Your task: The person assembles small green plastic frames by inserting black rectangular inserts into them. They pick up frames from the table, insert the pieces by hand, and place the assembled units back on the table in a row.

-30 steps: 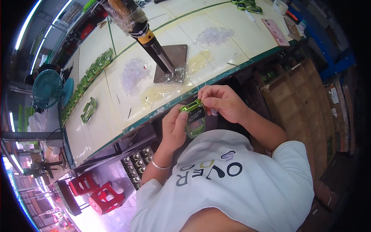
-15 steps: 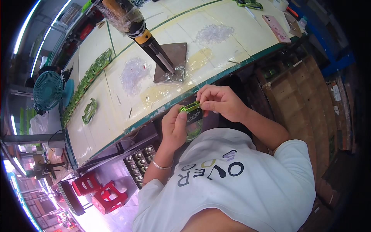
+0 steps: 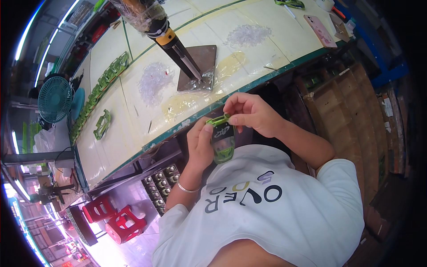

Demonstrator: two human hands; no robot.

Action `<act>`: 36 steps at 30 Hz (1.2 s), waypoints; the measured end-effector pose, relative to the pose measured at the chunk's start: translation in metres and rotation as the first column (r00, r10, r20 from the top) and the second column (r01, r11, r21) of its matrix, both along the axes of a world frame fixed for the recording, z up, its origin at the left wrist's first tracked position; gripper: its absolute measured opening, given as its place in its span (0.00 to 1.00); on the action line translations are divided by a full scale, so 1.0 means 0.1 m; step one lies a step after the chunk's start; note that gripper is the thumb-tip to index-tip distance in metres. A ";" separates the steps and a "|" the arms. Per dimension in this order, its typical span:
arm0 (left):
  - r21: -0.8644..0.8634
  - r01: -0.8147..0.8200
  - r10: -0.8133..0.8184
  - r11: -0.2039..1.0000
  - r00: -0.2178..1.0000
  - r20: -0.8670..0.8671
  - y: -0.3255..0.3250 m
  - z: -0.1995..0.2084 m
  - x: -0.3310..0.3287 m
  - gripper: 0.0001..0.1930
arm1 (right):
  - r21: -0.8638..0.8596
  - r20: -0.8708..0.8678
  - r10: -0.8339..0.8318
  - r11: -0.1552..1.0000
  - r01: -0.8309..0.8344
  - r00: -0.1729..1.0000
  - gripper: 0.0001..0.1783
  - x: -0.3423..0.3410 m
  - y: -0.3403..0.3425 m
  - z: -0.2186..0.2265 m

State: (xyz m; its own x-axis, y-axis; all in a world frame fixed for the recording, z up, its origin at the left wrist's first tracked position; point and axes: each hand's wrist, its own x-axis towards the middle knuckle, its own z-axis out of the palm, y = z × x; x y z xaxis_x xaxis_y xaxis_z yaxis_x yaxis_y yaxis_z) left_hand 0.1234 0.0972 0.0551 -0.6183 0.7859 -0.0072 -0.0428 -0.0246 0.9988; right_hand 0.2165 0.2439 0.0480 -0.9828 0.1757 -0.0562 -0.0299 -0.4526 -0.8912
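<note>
In the head view, the person's L hand [image 3: 201, 144] is clamped on a dark flat panel w/ a bright green plastic frame at its top & a see-through lower part [image 3: 223, 132], the thumb lying on its upper L corner. The R hand [image 3: 251, 115] has thumb & index at the upper R corner; I cannot tell if they pinch the frame or some small bit there. So both hands are near each other, w/ this piece betw. them, just in front of the cream worktable w/ green edge [image 3: 106, 151]. About writing: the panel bears a pale script-like marking, too small to read, & the white T-shirt [image 3: 267, 222] has big letters in dark, yellow & purple. On the table stands a black-and-silver tool w/ yellow band [image 3: 178, 50], its tip over a brown square plate [image 3: 206, 55], betw. two heaps of clear small bits [image 3: 155, 84]. To the L: a row of green frames [image 3: 100, 86], 1 single green frame [image 3: 102, 125] apart; far R, a pink phone [image 3: 321, 30].
</note>
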 end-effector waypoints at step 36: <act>0.276 0.126 -0.248 0.953 0.848 0.469 0.25 -0.45 -0.12 0.55 | -0.675 0.075 -0.212 0.708 0.207 0.974 0.26 -0.21 -0.31 -0.31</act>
State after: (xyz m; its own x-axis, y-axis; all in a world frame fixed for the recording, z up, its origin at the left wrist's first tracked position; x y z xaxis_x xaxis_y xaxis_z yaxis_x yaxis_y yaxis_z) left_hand 0.1114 0.1219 0.0104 -0.4214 0.9034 -0.0794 -0.5540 -0.1871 0.8112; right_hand 0.1958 0.2127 0.0167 -0.9263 0.2953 -0.2340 -0.2030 -0.9143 -0.3504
